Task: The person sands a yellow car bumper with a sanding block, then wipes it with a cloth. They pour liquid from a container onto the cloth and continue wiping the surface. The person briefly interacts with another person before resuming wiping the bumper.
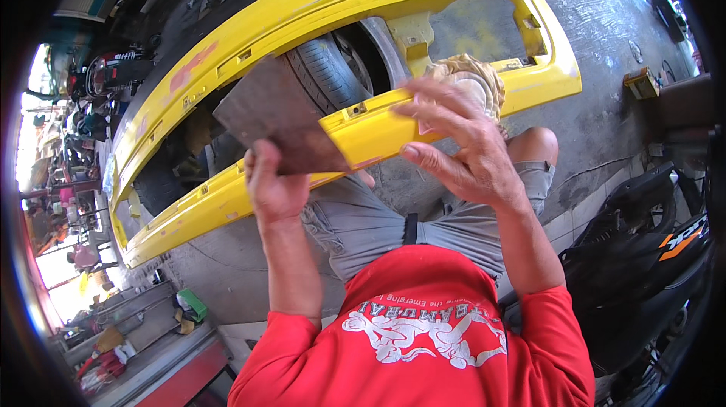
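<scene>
Across my knees lies a large yellow car bumper (541, 82), with pinkish and greyish worn patches on its surface. In my left hand (276, 188) is a dark brown-grey rectangular sheet that looks like sandpaper (272, 108), gripped by its near edge and tilted up over the bumper's near bar. Slightly smeared by motion, my right hand (473, 146) has its fingers spread and holds nothing. It hovers over the near bar, beside a bunched tan cloth (491, 78) that sits on the bumper and is partly hidden by the fingers.
Tyres (321, 74) lie inside and under the bumper's frame. A black motorcycle (643, 256) stands close on the right. To the left are a parked motorbike (113, 74) and a bench with a green container (191, 305). A small yellow box (641, 83) rests at far right.
</scene>
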`<state>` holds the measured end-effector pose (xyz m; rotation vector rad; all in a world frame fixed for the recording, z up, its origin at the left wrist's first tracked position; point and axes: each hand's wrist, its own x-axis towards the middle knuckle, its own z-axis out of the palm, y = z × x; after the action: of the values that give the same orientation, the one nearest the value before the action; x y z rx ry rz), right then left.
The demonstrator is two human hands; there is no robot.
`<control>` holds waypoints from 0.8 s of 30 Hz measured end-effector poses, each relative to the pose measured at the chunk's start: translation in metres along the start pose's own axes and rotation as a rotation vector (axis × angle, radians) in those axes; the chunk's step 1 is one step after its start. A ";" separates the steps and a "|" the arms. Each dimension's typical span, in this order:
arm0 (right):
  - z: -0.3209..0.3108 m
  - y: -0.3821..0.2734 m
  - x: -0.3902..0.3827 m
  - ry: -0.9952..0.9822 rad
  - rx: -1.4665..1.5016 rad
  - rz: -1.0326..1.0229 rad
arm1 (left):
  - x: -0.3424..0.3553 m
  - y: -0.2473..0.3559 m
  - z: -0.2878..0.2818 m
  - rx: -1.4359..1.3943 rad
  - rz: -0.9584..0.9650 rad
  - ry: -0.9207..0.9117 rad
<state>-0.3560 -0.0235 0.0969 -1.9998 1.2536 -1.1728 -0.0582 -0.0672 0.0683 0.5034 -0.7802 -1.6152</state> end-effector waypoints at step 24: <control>0.100 0.015 0.054 -0.385 -0.407 -0.083 | -0.034 0.058 -0.113 0.559 0.227 0.442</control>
<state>-0.2658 -0.0812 0.0567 -2.4430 1.2871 -0.5468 0.0680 -0.0612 0.0301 1.0867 -0.9062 -1.0080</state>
